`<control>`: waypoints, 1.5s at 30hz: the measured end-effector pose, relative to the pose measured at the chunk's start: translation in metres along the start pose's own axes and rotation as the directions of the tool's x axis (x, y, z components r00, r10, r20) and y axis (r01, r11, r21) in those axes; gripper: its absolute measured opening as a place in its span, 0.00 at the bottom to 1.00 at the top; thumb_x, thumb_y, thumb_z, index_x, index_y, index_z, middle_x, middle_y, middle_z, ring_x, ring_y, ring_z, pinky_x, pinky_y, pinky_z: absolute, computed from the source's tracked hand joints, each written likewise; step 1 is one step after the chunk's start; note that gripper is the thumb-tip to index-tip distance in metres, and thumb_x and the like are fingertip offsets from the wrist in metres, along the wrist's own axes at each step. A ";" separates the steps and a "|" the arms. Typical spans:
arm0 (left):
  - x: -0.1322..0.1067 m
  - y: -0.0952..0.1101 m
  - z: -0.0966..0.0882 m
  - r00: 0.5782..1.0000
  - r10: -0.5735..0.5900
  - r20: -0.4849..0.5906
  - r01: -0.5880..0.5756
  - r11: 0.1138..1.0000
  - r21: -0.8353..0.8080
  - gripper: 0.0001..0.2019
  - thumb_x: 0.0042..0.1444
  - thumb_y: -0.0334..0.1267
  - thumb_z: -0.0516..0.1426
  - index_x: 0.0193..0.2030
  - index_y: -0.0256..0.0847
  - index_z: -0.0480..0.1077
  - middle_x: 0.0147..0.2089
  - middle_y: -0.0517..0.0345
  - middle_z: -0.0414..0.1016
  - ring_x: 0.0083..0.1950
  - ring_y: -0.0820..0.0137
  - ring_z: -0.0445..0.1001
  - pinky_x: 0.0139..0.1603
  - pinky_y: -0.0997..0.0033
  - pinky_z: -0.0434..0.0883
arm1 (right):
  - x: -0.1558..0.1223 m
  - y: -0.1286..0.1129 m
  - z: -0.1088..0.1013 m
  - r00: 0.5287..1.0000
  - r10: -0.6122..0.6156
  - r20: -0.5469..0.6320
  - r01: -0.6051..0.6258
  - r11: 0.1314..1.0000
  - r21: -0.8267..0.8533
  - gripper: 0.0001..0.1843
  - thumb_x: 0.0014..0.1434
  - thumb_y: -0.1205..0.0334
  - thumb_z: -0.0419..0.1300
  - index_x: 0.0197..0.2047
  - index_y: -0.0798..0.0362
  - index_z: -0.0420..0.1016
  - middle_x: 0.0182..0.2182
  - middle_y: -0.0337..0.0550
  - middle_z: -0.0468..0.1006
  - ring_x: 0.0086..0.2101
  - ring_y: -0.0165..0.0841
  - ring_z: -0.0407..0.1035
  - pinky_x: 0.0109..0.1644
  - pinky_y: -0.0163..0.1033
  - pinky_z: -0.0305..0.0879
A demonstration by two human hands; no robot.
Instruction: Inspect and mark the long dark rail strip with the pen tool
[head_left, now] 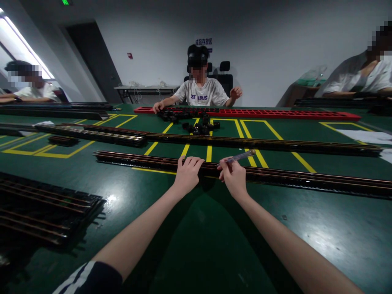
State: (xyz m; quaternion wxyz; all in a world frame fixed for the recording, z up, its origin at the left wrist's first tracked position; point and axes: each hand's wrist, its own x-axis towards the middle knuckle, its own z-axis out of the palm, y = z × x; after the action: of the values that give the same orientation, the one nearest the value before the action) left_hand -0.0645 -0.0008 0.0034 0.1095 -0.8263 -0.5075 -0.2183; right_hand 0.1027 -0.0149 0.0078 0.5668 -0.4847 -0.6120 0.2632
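A big green table (pixel 202 232) with yellow lines is seen, and everything is set on top of it. On the near left side, a stack of dark bars (pixel 45 212) with copper-coloured rods is laid. At the far side, a long red rack (pixel 260 113) is set, and just in front of it a heap of small black parts (pixel 200 127) is left. Nearer, the long black bar (pixel 275 179) being worked on is stretched sideways across the table, right under both hands. The left hand (pixel 188 173) is laid on this bar with its fingers bent and close together; whether the bar is pinched or only pressed cannot be told. A bit to the right, a thin tool with a clear handle (pixel 240 156) is held by the right hand (pixel 235 175), with its fingers closed around it. The thin end is pointed down at the bar, between the two hands, but whether the bar is touched cannot be seen. For good work, it seems, the bar should be pressed flat and steady by the left hand, near the spot but out of the tool's way. The tool should be guided gently, with small pushes, so that no rod is scratched or bent.
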 end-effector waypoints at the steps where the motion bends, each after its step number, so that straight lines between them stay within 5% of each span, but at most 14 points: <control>1: 0.000 -0.001 0.000 1.000 0.011 0.014 -0.010 1.000 -0.012 0.24 0.53 0.21 0.46 0.54 0.41 0.67 0.54 0.52 0.73 0.58 0.62 0.67 0.62 0.51 0.55 | 0.000 0.001 0.000 1.000 0.000 0.002 0.000 1.000 0.000 0.24 0.57 0.39 0.52 0.33 0.54 0.67 0.25 0.43 0.75 0.17 0.29 0.67 0.18 0.34 0.65; 11: 0.000 -0.005 0.001 0.998 0.028 0.063 -0.020 0.992 -0.126 0.23 0.55 0.26 0.45 0.57 0.38 0.64 0.56 0.51 0.71 0.59 0.66 0.66 0.65 0.55 0.53 | 0.000 0.007 0.000 0.994 0.045 -0.095 -0.042 0.998 0.038 0.17 0.60 0.47 0.53 0.33 0.54 0.64 0.23 0.39 0.71 0.16 0.28 0.66 0.16 0.33 0.63; 22: 0.001 -0.003 -0.001 0.999 0.018 0.051 -0.011 0.991 -0.136 0.16 0.60 0.38 0.49 0.53 0.39 0.66 0.54 0.51 0.72 0.57 0.63 0.68 0.62 0.55 0.56 | 0.001 0.005 0.000 0.999 -0.001 -0.054 0.001 1.000 0.005 0.18 0.59 0.46 0.53 0.32 0.53 0.65 0.22 0.38 0.71 0.15 0.27 0.65 0.15 0.31 0.61; 45: 0.001 0.000 0.005 1.000 0.008 -0.009 -0.007 1.000 0.005 0.15 0.60 0.36 0.49 0.51 0.41 0.67 0.51 0.51 0.73 0.52 0.61 0.69 0.57 0.55 0.59 | 0.001 0.004 0.000 0.999 0.037 -0.028 -0.036 0.998 0.055 0.21 0.57 0.42 0.54 0.32 0.54 0.66 0.23 0.40 0.73 0.15 0.27 0.66 0.16 0.32 0.64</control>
State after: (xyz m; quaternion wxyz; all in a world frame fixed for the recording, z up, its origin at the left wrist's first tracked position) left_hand -0.0626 0.0020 -0.0001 0.1146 -0.8270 -0.5044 -0.2201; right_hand 0.1037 -0.0130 0.0050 0.5838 -0.4839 -0.5873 0.2831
